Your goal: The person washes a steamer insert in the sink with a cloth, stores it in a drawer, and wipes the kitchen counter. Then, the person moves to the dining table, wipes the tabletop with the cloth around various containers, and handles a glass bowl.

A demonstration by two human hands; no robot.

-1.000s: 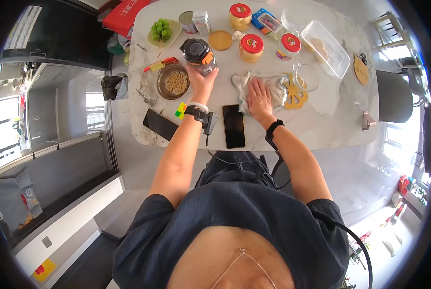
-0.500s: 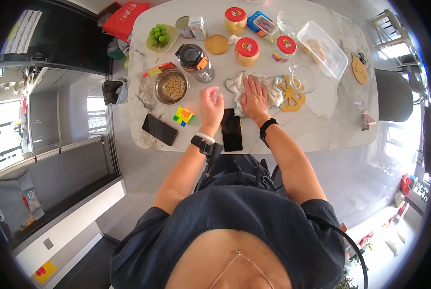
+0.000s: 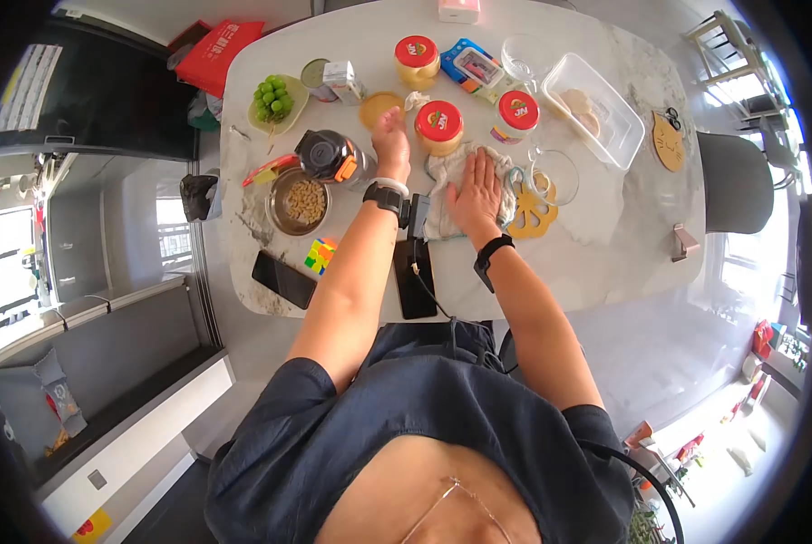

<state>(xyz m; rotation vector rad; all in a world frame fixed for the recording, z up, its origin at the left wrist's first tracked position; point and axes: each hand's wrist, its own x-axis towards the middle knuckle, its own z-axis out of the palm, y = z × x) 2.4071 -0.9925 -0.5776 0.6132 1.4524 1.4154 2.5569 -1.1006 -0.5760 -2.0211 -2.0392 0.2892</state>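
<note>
My right hand (image 3: 478, 195) lies flat, fingers extended, on a crumpled whitish cloth (image 3: 442, 172) with a teal edge. My left hand (image 3: 390, 145) reaches further back, its fingers loosely bent beside the round tan coaster (image 3: 379, 111); nothing shows in it, and whether it touches the coaster I cannot tell. To its left stands a black bottle (image 3: 324, 156) with an orange clasp. A red-lidded jar (image 3: 439, 125) sits between and behind the two hands. The yellow flower-shaped trivet (image 3: 534, 216) lies right of the cloth, next to a clear glass (image 3: 553, 177).
A steel bowl of nuts (image 3: 299, 201), a puzzle cube (image 3: 319, 256) and two phones (image 3: 283, 279) are at the left and front. Behind are green fruit (image 3: 272, 98), a carton (image 3: 343, 82) and more jars (image 3: 417, 59). A clear plastic box (image 3: 612, 136) stands right.
My left hand has moved away from me, past the bottle toward the coaster. My right hand stays flat on the cloth. The view has shifted slightly, and a cable now lies over the middle phone.
</note>
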